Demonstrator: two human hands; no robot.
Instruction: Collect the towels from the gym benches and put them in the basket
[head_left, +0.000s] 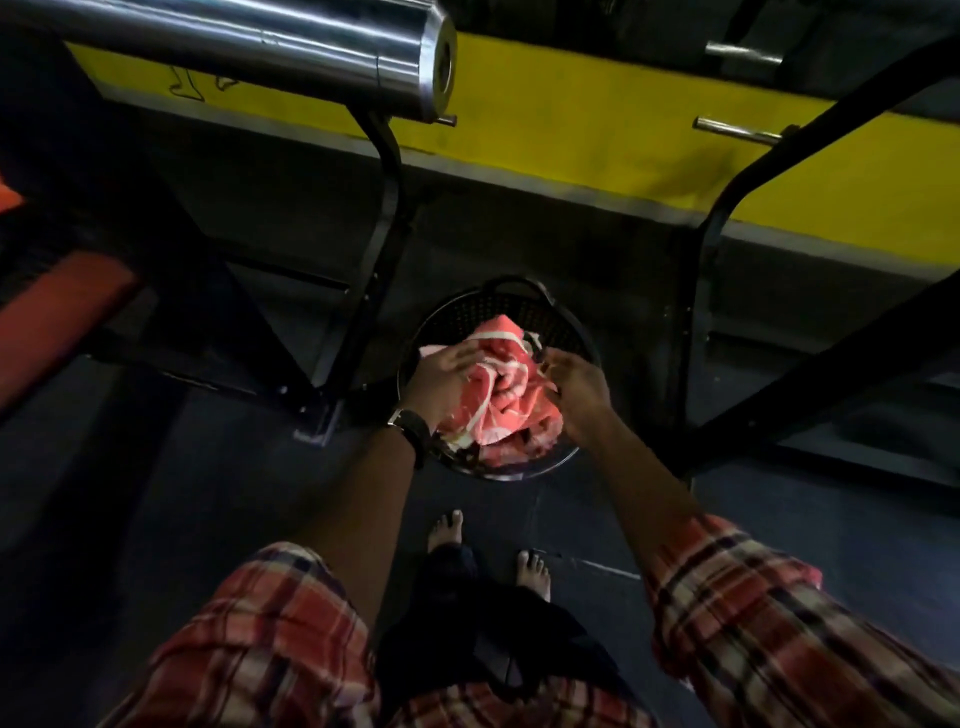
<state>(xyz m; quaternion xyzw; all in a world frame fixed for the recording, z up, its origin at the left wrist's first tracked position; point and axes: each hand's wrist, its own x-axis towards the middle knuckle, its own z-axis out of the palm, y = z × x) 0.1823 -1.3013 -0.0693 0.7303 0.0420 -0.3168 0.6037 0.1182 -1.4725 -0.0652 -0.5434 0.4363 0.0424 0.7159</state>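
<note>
**A:** Dark matte floor (208, 493) is spreading under your bare feet, and the round black basket (566, 322), its wall perforated, is standing on it between two black steel frame legs (382, 244).

**B:** You are working in a narrow gap, with a chrome bar end (415, 57) jutting out overhead.

**A:** Inside the basket the towel (504, 395), crumpled, pink with white stripes, is heaping above the near rim.

**B:** Your left grip (441, 374) is pressing its left side with flat fingers. Your right grip (579, 382) is curling into the folds on the right, holding them.
</note>
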